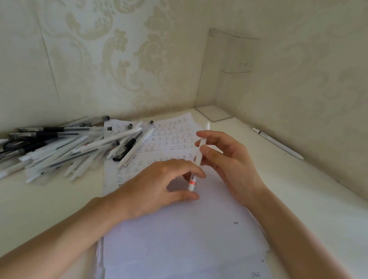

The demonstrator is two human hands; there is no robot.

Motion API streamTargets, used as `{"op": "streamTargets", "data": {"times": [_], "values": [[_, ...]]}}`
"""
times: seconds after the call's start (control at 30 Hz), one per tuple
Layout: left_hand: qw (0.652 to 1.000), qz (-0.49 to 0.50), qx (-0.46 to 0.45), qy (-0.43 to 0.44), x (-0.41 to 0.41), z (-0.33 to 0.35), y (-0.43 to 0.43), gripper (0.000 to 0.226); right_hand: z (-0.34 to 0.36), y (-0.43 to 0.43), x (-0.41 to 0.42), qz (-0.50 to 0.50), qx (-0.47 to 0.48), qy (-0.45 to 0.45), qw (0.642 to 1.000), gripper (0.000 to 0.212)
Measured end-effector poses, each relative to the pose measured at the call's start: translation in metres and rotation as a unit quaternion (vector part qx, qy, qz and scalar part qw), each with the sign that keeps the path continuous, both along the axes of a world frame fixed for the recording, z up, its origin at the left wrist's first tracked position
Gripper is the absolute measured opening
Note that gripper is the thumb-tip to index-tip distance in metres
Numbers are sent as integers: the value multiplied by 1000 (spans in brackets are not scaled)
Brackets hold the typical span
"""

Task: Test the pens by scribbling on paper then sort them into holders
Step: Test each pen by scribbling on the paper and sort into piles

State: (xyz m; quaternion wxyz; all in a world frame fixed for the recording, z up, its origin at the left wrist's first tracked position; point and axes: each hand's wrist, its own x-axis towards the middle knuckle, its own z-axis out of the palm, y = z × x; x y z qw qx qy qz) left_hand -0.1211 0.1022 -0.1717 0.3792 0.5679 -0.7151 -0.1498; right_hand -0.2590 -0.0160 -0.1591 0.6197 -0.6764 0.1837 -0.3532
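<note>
You hold the white pen [204, 133] in both hands over the paper [184, 249]. Your right hand [229, 166] pinches its middle between thumb and fingers. Your left hand [161, 184] curls round its lower end by a red band; the small print there is unreadable. The pen's long axis runs away from you, toward the clear holder [225, 73] in the corner; which end is the tip is unclear. The far sheet [170, 142] carries rows of 正, and the near sheet reads "1352". A pile of pens [63, 143] lies to your left.
</note>
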Motion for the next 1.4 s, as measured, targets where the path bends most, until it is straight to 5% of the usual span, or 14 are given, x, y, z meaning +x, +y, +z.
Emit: {"op": "streamTargets", "data": {"times": [0.13, 0.23, 0.33, 0.47, 0.6, 0.87, 1.03, 1.2, 1.4], "values": [[988, 127, -59, -68, 15, -4, -6, 33, 5, -6, -4, -64, -26, 14, 998, 27], [954, 270, 5, -130, 32, -6, -6, 36, 6, -17, -11, -146, -87, 68, 983, 28], [934, 301, 52, -185, 39, -9, -6, 39, 1, -29, -18, -231, -189, 180, 937, 27], [950, 234, -71, -194, 27, -2, -4, 34, -2, -61, -41, -369, -315, 327, 811, 37], [978, 87, -4, -189, 5, -6, -2, 62, -3, -86, -72, -387, -257, 412, 784, 43], [978, 74, 38, -189, 4, -14, -4, 76, -12, -91, -75, -397, -250, 531, 706, 39], [980, 69, 46, -183, 3, -14, -5, 76, -9, -88, -72, -443, -279, 481, 703, 36], [980, 65, 53, -181, 3, -13, -4, 77, -14, -90, -65, -352, -277, 523, 725, 52], [980, 64, 54, -182, 4, -13, -4, 76, -11, -84, -62, -357, -308, 522, 711, 27]]}}
